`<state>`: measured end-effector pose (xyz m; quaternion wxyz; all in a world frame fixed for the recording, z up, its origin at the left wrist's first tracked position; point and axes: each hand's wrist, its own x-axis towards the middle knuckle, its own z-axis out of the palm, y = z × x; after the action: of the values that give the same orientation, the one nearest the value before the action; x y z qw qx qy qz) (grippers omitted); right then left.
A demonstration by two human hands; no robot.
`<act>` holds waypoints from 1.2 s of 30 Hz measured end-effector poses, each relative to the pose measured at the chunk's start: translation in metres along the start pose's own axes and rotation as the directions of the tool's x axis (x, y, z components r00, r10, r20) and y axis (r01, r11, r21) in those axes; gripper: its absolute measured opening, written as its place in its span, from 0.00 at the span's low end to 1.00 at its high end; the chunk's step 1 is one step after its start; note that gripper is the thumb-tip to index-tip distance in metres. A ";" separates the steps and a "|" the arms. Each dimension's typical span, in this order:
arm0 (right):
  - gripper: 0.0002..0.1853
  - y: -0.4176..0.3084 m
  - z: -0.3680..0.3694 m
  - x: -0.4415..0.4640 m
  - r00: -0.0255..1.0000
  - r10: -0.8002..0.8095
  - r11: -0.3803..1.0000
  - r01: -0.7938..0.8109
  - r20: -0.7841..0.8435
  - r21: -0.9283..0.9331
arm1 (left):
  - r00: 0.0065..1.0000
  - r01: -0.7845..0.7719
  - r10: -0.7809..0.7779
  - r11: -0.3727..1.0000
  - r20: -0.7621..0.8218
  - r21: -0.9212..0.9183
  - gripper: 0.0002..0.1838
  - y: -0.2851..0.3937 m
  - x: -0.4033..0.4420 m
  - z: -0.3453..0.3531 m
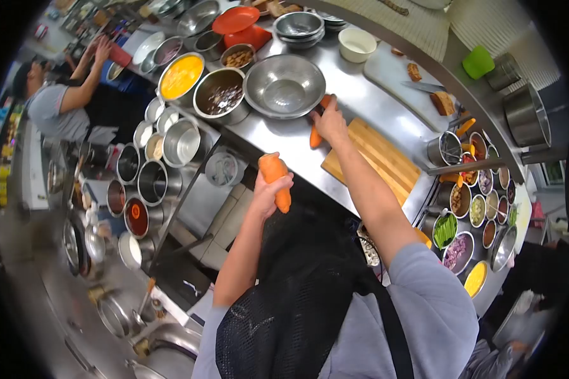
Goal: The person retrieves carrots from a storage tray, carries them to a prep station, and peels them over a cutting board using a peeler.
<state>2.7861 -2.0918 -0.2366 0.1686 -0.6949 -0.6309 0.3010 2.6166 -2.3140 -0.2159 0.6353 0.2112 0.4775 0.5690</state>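
My left hand (272,191) is closed around a thick orange carrot (274,169), held upright in front of my apron, off the counter. Over the steel counter, my right hand (330,123) reaches forward with its fingers closed on another carrot (315,136). Orange shows on both sides of that hand; whether it is one carrot or two, I cannot tell. Just beyond my right fingers stands a wide steel bowl (285,85) with nothing visible in it. A wooden cutting board (374,163) lies to the right, under my right forearm.
Pots of yellow liquid (182,74) and dark liquid (220,96) stand left of the bowl. A white board (395,76) carries a knife (423,86) and bread (442,103). Several ingredient tins (446,230) line the right. Another person (60,104) works at far left.
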 end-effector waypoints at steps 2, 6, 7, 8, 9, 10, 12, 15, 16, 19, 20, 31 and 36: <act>0.45 0.010 -0.003 0.006 1.000 0.008 1.000 -0.008 -0.014 0.002 | 0.999 0.037 -0.042 0.983 0.023 0.177 0.46 -0.019 0.051 -0.003; 0.31 0.053 -0.039 -0.032 0.956 -0.063 0.963 0.134 -0.287 0.236 | 0.965 -0.252 0.195 0.478 0.178 0.841 0.47 -0.013 0.103 0.032; 0.30 0.045 -0.072 -0.060 0.979 0.171 0.915 -0.114 -0.116 0.386 | 0.959 -0.282 0.171 0.477 0.227 0.832 0.47 -0.017 0.116 0.035; 0.28 0.036 -0.102 -0.088 0.929 0.362 0.793 -0.353 0.081 0.496 | 0.926 -0.354 0.246 0.309 0.286 0.883 0.46 -0.024 0.131 0.037; 0.28 0.066 -0.099 -0.106 0.937 0.345 0.849 -0.290 -0.047 0.442 | 0.883 -0.407 0.308 0.131 0.353 0.904 0.46 -0.029 0.139 0.038; 0.27 0.098 -0.094 -0.121 0.933 0.316 0.897 -0.236 -0.171 0.374 | 0.910 -0.369 0.260 0.158 0.322 0.916 0.45 -0.023 0.143 0.046; 0.27 0.132 -0.091 -0.158 0.887 0.283 0.914 -0.134 -0.365 0.383 | 0.855 -0.478 0.343 0.228 0.390 0.848 0.43 -0.029 0.167 0.043; 0.27 0.126 -0.107 -0.213 0.770 0.427 0.864 -0.192 -0.474 0.466 | 0.839 -0.528 0.372 0.375 0.398 0.762 0.40 -0.032 0.170 0.039; 0.29 0.125 -0.112 -0.227 0.743 0.568 0.701 -0.211 -0.355 0.682 | 0.815 -0.567 0.423 0.437 0.396 0.698 0.39 -0.028 0.169 0.042; 0.23 0.143 -0.105 -0.256 0.669 0.683 0.340 0.064 -0.293 0.938 | 0.792 -0.573 0.401 0.230 0.460 0.786 0.38 -0.006 0.138 0.046; 0.17 0.137 -0.106 -0.265 0.655 0.702 0.235 0.157 -0.279 0.959 | 0.795 -0.571 0.376 0.194 0.477 0.798 0.40 0.000 0.126 0.049; 0.38 0.162 -0.043 -0.284 0.812 0.411 0.907 -0.411 -0.415 0.094 | 0.838 -0.329 0.018 0.814 0.545 0.479 0.35 -0.042 0.131 0.163; 0.32 0.173 -0.073 -0.272 0.790 0.420 0.903 -0.316 -0.446 0.292 | 0.870 -0.097 -0.133 0.898 0.475 0.429 0.36 -0.068 0.128 0.151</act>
<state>2.9595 -2.3731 -0.2313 0.3331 -0.8377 -0.3835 0.2004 2.7666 -2.1718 -0.2496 0.6770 0.4821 0.4174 0.3674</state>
